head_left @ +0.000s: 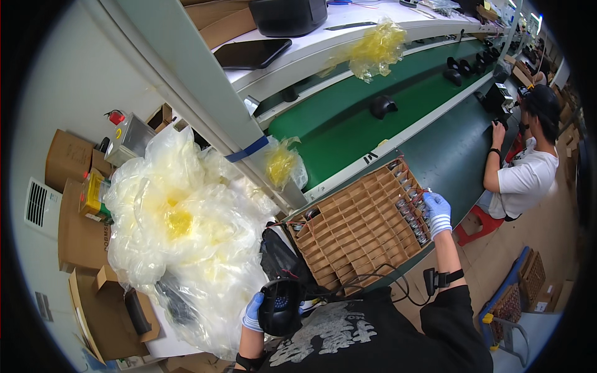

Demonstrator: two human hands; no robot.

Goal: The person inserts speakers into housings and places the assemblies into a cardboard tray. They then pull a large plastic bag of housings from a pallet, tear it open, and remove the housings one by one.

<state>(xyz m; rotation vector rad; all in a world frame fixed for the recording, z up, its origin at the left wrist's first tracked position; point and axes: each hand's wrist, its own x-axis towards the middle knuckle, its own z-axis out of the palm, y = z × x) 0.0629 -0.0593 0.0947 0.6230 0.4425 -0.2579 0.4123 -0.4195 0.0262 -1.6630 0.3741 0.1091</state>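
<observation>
My left hand (254,313), in a blue and white glove, grips a black rounded plastic housing (278,320) low in the picture, close to my body. A patch of blue dots shows inside the housing. At the right side of a divided cardboard tray (349,233), my gloved right hand (438,210) has its fingers bent together over the cells. Small round metallic parts with red wires (410,214) fill the cells beside it. Whatever the right fingertips pinch is too small to make out. Most of the other cells hold nothing visible.
Left of the tray lies a big heap of clear plastic bags (186,248). Beyond it runs a green conveyor belt (329,130) carrying black housings (383,107). A grey post (217,93) rises beside the belt. A co-worker (528,149) sits at the right.
</observation>
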